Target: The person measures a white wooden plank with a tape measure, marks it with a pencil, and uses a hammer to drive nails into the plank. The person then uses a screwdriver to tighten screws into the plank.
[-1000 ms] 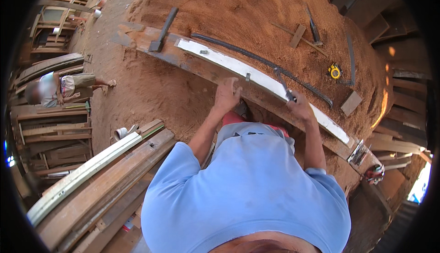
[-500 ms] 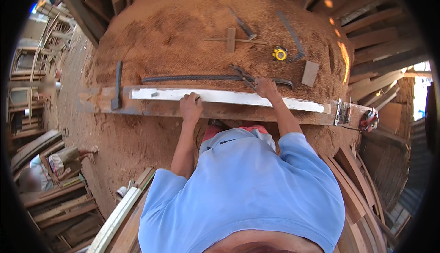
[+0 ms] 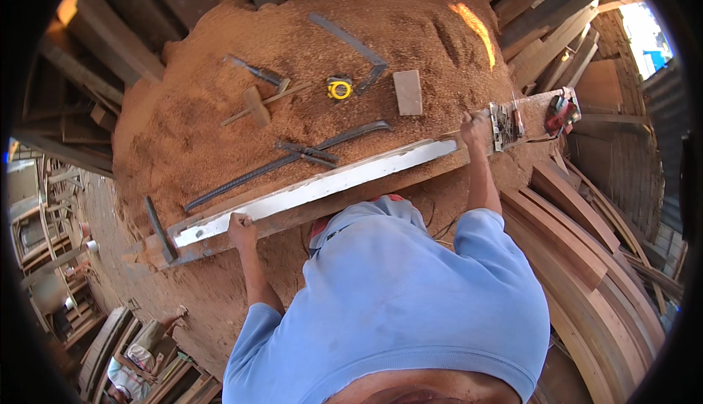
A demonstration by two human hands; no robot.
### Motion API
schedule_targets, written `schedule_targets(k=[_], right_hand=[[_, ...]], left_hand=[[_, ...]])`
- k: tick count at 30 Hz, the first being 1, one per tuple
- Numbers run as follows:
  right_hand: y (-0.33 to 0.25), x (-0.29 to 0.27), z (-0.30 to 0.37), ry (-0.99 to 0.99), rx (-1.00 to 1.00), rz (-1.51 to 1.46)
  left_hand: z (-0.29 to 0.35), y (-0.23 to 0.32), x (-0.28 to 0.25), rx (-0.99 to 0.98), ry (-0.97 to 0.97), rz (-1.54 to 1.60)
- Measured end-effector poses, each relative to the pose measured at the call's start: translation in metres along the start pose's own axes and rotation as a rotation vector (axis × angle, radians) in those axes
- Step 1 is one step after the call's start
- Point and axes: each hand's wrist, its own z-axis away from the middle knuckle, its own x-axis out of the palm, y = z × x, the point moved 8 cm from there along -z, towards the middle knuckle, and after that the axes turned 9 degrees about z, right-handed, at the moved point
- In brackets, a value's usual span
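A long white-painted wooden strip (image 3: 322, 190) lies on a plank (image 3: 410, 183) in front of me. My left hand (image 3: 242, 230) is closed at the strip's near edge, towards its left end; anything inside the fingers is too small to make out. My right hand (image 3: 474, 127) has curled fingers over the plank, past the strip's right end and beside a small heap of nails or metal bits (image 3: 504, 126). Whether it holds one of them is hidden. Dark pliers (image 3: 307, 154) lie across a ribbed steel bar (image 3: 256, 172) beyond the strip. A hammer (image 3: 160, 230) rests at the plank's left end.
On the sawdust lie a chisel (image 3: 256, 72), a wooden marking gauge (image 3: 256, 106), a yellow tape measure (image 3: 339, 88), a metal square (image 3: 355, 47) and a flat block (image 3: 408, 93). A red tool (image 3: 562, 113) sits at the plank's right end. Stacked boards (image 3: 578, 257) stand right; another person (image 3: 139, 364) is lower left.
My right hand has let go of the pliers, now lying on the steel bar, and moved right to the metal bits. My left hand has shifted left along the strip. The view has turned.
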Motion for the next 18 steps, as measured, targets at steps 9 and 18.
schedule_targets(k=[9, 18], right_hand=[[0.219, 0.007, -0.028, -0.174, 0.695, 0.026], [0.315, 0.038, -0.073, -0.173, 0.73, 0.125]], left_hand=[[-0.003, -0.015, 0.003, -0.211, 0.036, 0.05], [-0.008, -0.004, 0.001, -0.478, -0.011, -0.006]])
